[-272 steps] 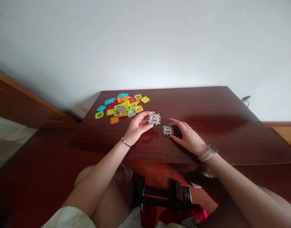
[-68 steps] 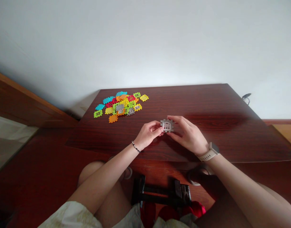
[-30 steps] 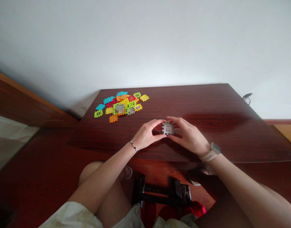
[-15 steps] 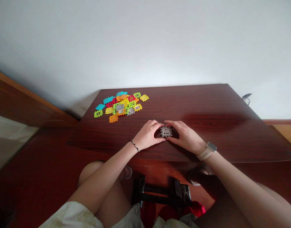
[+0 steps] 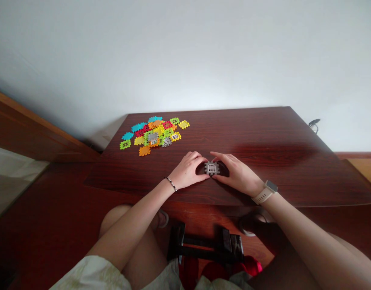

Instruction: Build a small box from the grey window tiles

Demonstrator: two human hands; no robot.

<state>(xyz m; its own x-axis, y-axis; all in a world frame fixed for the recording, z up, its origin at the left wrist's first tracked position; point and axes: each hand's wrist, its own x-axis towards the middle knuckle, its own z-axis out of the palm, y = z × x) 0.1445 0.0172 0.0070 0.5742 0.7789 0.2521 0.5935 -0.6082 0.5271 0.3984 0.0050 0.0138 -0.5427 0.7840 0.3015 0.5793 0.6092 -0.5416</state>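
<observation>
A grey interlocking building tile [image 5: 211, 168] with notched edges and a pale window grid lies between my hands over the front part of the table. My left hand [image 5: 190, 171] curves in from the left, its fingertips and thumb at the tile's left corners. From the other side my right hand [image 5: 238, 173] does the same at the right corners. Both hands are curled with a gap behind the tile's edges. Left of them is a pile of colourful notched tiles [image 5: 158, 129] in blue, red, green, yellow, orange and grey.
The dark brown wooden table [image 5: 264, 137] stands against a white wall [image 5: 203, 52]. An orange tile [image 5: 144, 151] lies at the pile's near edge. A black cable [image 5: 315, 121] hangs beyond the table's right side. Below the front edge are my legs and a black frame [image 5: 203, 251].
Both hands stay around the grey tile, with only a slight shift of the fingers and right wrist. The pile of tiles has not moved.
</observation>
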